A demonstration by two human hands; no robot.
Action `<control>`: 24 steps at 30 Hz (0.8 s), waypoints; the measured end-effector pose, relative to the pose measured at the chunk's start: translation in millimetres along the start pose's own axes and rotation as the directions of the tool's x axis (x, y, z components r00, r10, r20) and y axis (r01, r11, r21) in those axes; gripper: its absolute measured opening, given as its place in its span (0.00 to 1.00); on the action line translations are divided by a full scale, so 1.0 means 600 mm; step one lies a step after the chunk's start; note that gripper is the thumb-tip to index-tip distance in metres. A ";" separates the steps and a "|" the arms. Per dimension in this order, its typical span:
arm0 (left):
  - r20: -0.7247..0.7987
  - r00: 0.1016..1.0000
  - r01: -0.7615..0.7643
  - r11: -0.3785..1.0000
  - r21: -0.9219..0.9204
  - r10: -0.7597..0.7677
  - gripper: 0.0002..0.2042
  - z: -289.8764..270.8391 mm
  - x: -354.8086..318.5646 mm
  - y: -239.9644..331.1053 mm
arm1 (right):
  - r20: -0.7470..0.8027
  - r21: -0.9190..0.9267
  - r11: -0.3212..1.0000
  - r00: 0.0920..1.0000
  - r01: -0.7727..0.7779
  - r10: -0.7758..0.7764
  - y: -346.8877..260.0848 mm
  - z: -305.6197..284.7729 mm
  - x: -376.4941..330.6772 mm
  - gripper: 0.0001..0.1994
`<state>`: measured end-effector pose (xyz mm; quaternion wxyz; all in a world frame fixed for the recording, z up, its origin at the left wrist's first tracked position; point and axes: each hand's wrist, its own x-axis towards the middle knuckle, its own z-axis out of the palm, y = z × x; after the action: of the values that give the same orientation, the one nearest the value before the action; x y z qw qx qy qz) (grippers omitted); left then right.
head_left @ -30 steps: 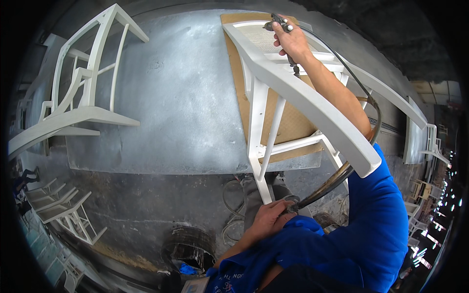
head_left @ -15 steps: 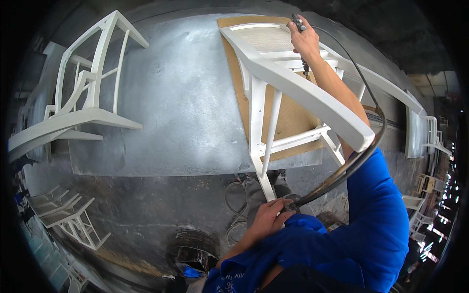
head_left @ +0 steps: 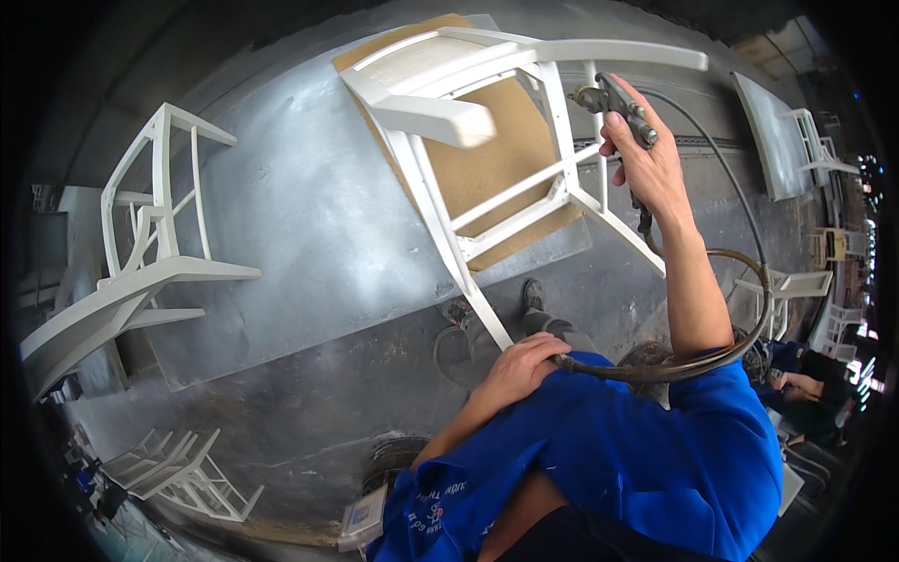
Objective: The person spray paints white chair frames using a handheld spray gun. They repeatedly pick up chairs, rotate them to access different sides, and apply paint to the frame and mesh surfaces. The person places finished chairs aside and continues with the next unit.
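My right hand (head_left: 651, 164) is raised at the right of the near chair, wrapped round a metal spray gun (head_left: 618, 105). The gun's nozzle end faces left toward the chair. Low in the middle, my left hand (head_left: 524, 370) is closed over the dark hose (head_left: 646, 373), which runs out from under its fingers toward my right arm. The white wooden chair (head_left: 435, 117) lies tipped over on a brown board (head_left: 492, 159), legs pointing toward me and to the right. One leg's end reaches my left hand; whether the fingers also grip it is hidden.
A large grey-white panel (head_left: 309, 197) lies under the brown board. Another white chair (head_left: 164, 234) stands tipped at its left. More white chairs (head_left: 192, 473) are at lower left and others (head_left: 787, 290) at right. A person (head_left: 805, 384) sits at the right edge.
The near chair has turned, its long rail swinging from the near right to the far right. My right hand has come down and rightward with the spray gun. My left hand appears slightly higher.
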<state>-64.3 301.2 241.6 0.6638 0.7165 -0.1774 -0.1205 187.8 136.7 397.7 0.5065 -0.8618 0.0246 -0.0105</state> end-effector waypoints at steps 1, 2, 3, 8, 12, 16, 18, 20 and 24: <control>0.026 1.000 -0.013 1.000 0.019 0.013 0.17 0.017 0.003 0.004 | -0.008 -0.044 0.999 1.000 0.024 -0.025 0.005 -0.021 -0.008 0.26; 0.063 0.998 -0.003 1.000 0.021 0.002 0.17 0.034 0.005 0.007 | -0.008 -0.089 0.995 0.999 0.049 -0.050 0.010 -0.039 -0.015 0.26; 0.078 0.996 0.037 0.999 0.008 -0.037 0.17 0.052 0.005 0.012 | -0.004 -0.131 0.988 0.997 0.081 -0.082 0.014 -0.054 -0.020 0.26; 0.007 0.993 0.120 0.992 0.048 -0.120 0.15 0.139 0.004 0.025 | 0.094 -0.151 0.961 0.971 0.233 -0.221 0.036 -0.090 -0.047 0.26; -0.045 0.987 0.159 0.985 0.065 -0.157 0.14 0.208 0.000 0.036 | 0.269 0.066 0.981 0.943 0.183 -0.194 0.044 -0.106 -0.079 0.26; -0.084 0.982 0.178 0.980 0.092 -0.170 0.15 0.262 0.001 0.050 | 0.308 0.101 0.973 0.923 0.208 -0.229 0.046 -0.128 -0.096 0.27; -0.104 0.981 0.173 0.980 0.097 -0.163 0.16 0.277 0.001 0.058 | 0.293 0.117 0.971 0.927 0.210 -0.235 0.043 -0.141 -0.092 0.27; -0.111 0.978 0.187 0.978 0.091 -0.177 0.16 0.282 -0.001 0.065 | 0.281 0.095 0.979 0.938 0.182 -0.202 0.038 -0.156 -0.081 0.26; -0.086 0.973 0.219 0.975 0.036 -0.216 0.17 0.272 -0.006 0.067 | 0.215 0.034 0.999 0.976 0.032 -0.038 0.030 -0.186 -0.052 0.26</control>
<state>-138.0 152.1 266.9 0.6371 0.7506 -0.0732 -0.1591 151.2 32.5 436.5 0.5187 -0.8505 -0.0460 0.0738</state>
